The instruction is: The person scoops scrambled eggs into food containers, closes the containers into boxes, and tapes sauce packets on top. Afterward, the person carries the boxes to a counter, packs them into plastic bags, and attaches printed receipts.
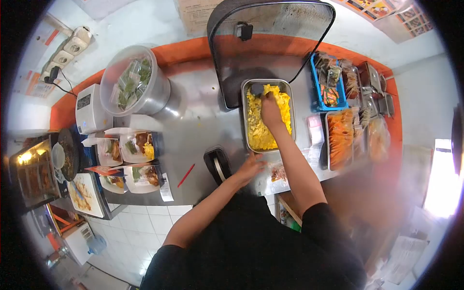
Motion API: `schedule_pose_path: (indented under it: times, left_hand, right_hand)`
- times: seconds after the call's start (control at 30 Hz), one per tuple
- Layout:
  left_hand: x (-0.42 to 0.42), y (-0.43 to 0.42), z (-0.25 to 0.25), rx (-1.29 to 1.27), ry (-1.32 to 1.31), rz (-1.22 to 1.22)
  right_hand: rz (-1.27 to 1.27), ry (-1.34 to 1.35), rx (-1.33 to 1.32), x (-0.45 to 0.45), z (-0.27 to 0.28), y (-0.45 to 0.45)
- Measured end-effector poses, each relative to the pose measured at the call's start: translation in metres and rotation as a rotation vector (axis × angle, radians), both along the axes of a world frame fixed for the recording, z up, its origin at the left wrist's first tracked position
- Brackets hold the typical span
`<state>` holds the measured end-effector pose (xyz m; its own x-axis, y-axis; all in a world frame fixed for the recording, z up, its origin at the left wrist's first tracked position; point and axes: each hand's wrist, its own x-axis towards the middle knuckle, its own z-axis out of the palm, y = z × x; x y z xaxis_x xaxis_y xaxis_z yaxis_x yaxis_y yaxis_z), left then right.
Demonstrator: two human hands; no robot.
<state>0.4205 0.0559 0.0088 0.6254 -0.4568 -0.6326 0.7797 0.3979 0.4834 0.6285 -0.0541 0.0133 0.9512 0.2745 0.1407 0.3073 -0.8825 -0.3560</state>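
A steel tray [243,126] of yellow scrambled egg [261,137] stands on the metal counter in front of me. My right hand [271,112] reaches over the egg, closed on a dark utensil [257,89]. The utensil's broad end sits in the far left corner of the tray; its exact kind is unclear and the hand covers its handle. At the tray's near edge is my left hand [251,167], its fingers stretched toward the rim. Whether they touch the rim I cannot tell. A clear plastic bag [278,173] with brownish food lies close by.
Several filled food boxes [137,147], a tub of leafy packets [133,84] and a red pen [186,175] are on the left. A black tape dispenser [217,164] is near my left arm. Behind stands a mesh cover [270,24]; right, a blue basket [330,82] and orange packets [340,137].
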Motion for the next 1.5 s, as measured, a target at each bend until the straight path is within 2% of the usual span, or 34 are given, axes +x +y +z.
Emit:
schedule_pose_path:
  times: [0.03,0.07,0.13,0.17,0.3,0.4,0.43,0.5,0.6,0.63,0.83,0.9,0.97,1.0,1.07,1.13,1.2,1.27,1.33,1.43,1.5]
  left_hand:
    - [-0.001,-0.002,-0.003,0.002,0.0,0.002]
    - [0.0,-0.002,-0.005,0.004,-0.053,-0.01]
    - [0.004,-0.002,-0.014,0.004,-0.111,-0.009]
    - [0.002,-0.003,-0.018,-0.015,-0.077,0.0]
    - [0.004,-0.002,-0.008,0.006,-0.047,0.014]
    - [0.003,-0.003,-0.002,0.051,-0.074,-0.001]
    - [0.004,-0.003,0.002,0.054,-0.066,-0.003]
    - [0.004,-0.002,0.009,0.084,-0.082,-0.002]
    - [0.006,-0.001,0.01,0.093,-0.083,-0.006]
    - [0.005,-0.002,0.009,0.089,-0.078,0.005]
    - [0.003,-0.003,0.006,0.131,-0.094,0.017]
    - [0.003,-0.001,0.004,0.066,-0.128,0.001]
    - [0.004,-0.001,0.005,0.071,-0.117,0.002]
    - [0.005,0.001,0.008,0.081,-0.107,-0.003]
    - [0.005,0.005,0.015,0.077,-0.101,-0.004]
    - [0.005,0.008,0.016,0.074,-0.094,-0.007]
    - [0.006,0.007,0.016,0.083,-0.065,-0.005]
    - [0.005,0.009,0.018,0.088,-0.063,-0.009]
    - [0.003,0.014,0.025,0.092,-0.06,-0.016]
    - [-0.005,0.023,0.028,0.093,-0.032,-0.059]
    - [-0.013,0.032,0.03,0.072,-0.106,-0.102]
  right_hand:
    - [-0.014,0.132,-0.018,-0.002,-0.006,0.001]
    - [-0.013,0.129,-0.016,-0.008,-0.009,-0.003]
    - [0.115,0.264,-0.128,-0.033,0.004,-0.009]
    - [0.092,0.378,-0.205,-0.048,0.03,-0.01]
    - [0.285,0.425,-0.103,-0.057,0.03,-0.048]
    - [0.128,0.049,0.03,-0.025,0.027,-0.042]
    - [0.126,0.057,0.033,-0.02,0.011,-0.046]
    - [0.082,0.117,-0.16,-0.017,-0.016,-0.053]
    - [0.148,0.243,-0.118,-0.055,-0.009,-0.062]
    - [0.152,0.354,0.023,-0.063,0.012,-0.053]
    - [0.322,0.394,-0.11,-0.102,0.035,-0.051]
    - [0.388,0.441,-0.178,-0.11,0.037,-0.06]
    - [0.441,0.51,0.021,-0.114,0.032,-0.067]
    - [0.445,0.508,0.02,-0.112,0.033,-0.07]
    - [0.331,0.65,0.249,-0.104,0.035,-0.079]
    - [0.239,0.738,0.271,-0.1,0.02,-0.09]
    - [0.01,0.855,0.574,-0.098,0.014,-0.098]
    - [0.02,0.77,0.636,-0.095,0.006,-0.108]
    - [-0.157,0.854,0.805,-0.095,0.011,-0.111]
    - [-0.184,0.85,0.899,-0.098,0.016,-0.112]
    - [-0.221,0.822,0.95,-0.098,0.015,-0.112]
